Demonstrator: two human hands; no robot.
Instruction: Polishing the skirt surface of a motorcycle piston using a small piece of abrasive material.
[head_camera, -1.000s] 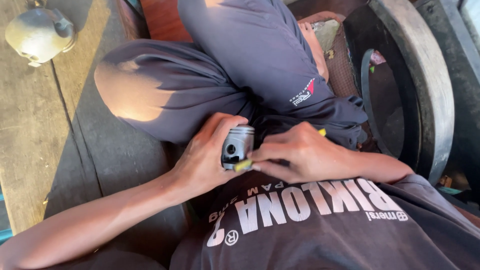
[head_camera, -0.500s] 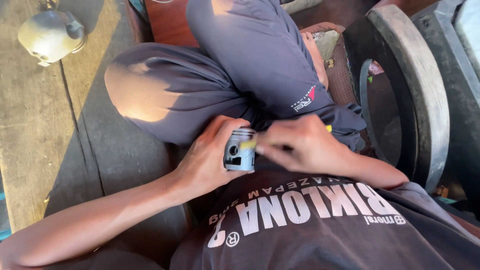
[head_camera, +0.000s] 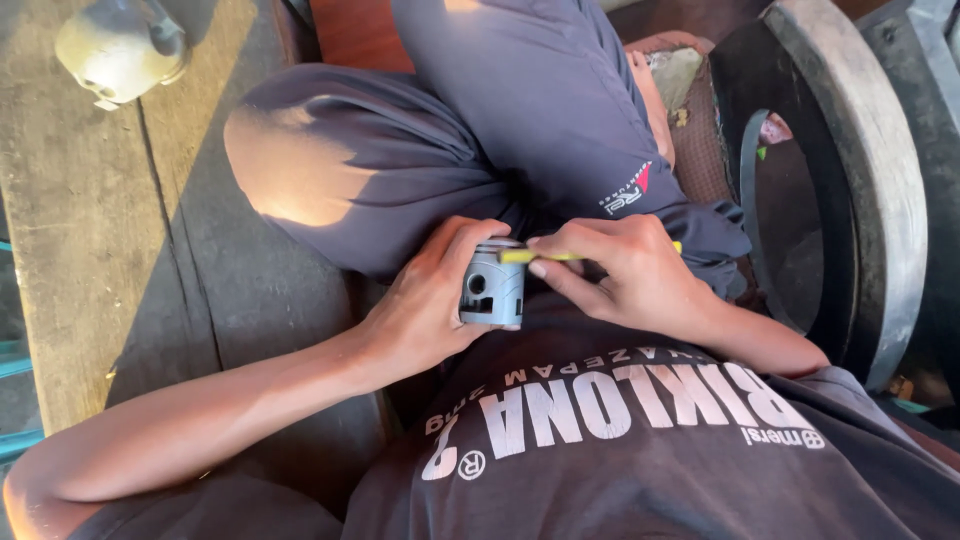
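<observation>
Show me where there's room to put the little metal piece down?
The wooden planks lie bare between the round grey object and the left forearm. It is crowded in the lap, where the left hand, right hand, piston and bent knee meet.

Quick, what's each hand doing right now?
Left hand: closed around a grey metal piston.
Right hand: pinching a thin yellow tool against it.

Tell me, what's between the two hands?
In the head view, a grey metal piston sits between them: the left hand grips it, and the right hand holds a yellow tool against its top.
</observation>
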